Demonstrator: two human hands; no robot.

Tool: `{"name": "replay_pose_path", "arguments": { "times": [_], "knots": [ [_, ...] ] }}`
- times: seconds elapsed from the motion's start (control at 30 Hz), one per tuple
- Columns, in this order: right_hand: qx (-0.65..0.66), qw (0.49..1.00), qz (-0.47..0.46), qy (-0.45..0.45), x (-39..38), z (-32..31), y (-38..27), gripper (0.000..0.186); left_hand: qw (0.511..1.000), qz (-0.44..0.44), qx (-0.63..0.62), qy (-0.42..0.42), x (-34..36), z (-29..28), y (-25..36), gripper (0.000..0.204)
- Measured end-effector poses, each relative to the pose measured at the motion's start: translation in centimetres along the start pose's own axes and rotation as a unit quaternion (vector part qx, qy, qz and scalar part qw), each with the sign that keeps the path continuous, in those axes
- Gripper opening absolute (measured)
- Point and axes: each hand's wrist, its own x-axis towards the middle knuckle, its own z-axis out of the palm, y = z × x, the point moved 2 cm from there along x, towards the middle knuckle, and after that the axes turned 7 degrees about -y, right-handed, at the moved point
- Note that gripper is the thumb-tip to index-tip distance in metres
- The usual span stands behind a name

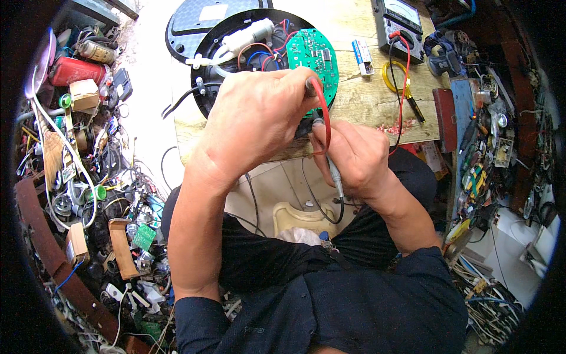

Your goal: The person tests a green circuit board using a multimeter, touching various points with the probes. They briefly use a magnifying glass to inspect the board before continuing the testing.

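My left hand (259,118) is closed around a red test probe (321,106), its tip hidden under my fingers at the edge of an opened round black appliance (206,65). A green circuit board (312,53), coloured wires and a white tube part (244,38) show inside the appliance. My right hand (354,156) grips a grey-handled black probe (334,171) just below the left hand. Red and black leads run to an analogue multimeter (401,23) at the back of the wooden workbench (365,97).
A round black lid (194,20) lies behind the appliance. A small blue-and-white box (362,56) and a yellow wire coil (394,76) sit on the bench. Heaps of parts, cables and boards fill the left floor (88,177) and right shelf (489,147). A cream stool (300,218) stands below.
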Motion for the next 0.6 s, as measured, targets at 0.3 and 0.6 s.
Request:
{"name": "replay_pose_path", "arguments": {
  "times": [0.3, 0.6],
  "knots": [
    [-0.002, 1.000, 0.000, 0.001, 0.13, -0.05, -0.07, 0.030, 1.000, 0.003, 0.005, -0.005, 0.07, -0.15, -0.06, 0.013],
    [0.005, 1.000, -0.001, -0.004, -0.01, -0.04, 0.01, 0.031, 1.000, -0.004, -0.007, -0.004, 0.12, -0.12, 0.03, 0.012]
  ]
}}
